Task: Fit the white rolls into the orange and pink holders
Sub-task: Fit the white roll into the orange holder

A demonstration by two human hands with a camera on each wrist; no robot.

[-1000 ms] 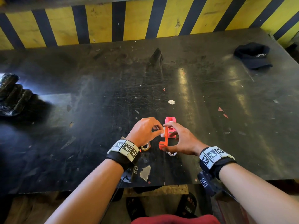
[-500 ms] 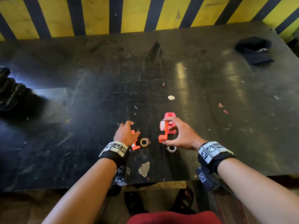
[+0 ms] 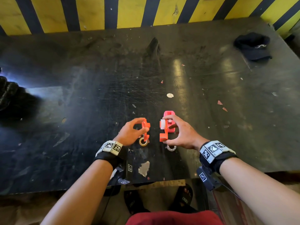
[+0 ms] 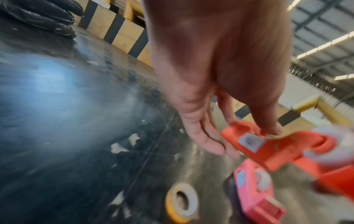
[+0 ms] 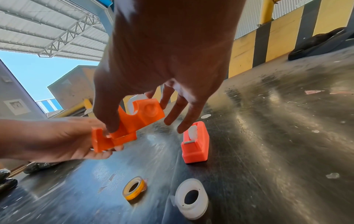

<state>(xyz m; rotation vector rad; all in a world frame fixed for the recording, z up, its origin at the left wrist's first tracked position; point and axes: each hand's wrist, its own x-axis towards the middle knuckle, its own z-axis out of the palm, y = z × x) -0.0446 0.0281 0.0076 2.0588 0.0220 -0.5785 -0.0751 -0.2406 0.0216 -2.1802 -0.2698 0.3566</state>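
Note:
My right hand [image 3: 168, 129] grips the orange holder [image 3: 162, 135] upright above the table, and a white roll [image 3: 162, 124] sits in it. In the right wrist view my thumb and fingers clamp that orange holder [image 5: 141, 119]. A loose orange holder part [image 3: 145, 127] is pinched in my left hand [image 3: 140, 126], a small gap left of the holder; its sticker shows on the orange part [image 4: 268, 145]. The pink holder [image 3: 170, 114] stands on the table behind my right hand with a white roll [image 5: 192, 132] in it.
A yellow-edged roll [image 3: 142, 141] and a white roll [image 3: 171, 147] lie flat on the black table [image 3: 97, 103] just below my hands. A dark cap [image 3: 253, 46] sits far right, a black bag [image 3: 8, 95] far left. A striped wall [image 3: 129, 12] backs the table.
My left hand left the orange holder, dropped to the table on the left, picked up the loose orange part and raised it beside the holder. My right hand kept the holder nearly still.

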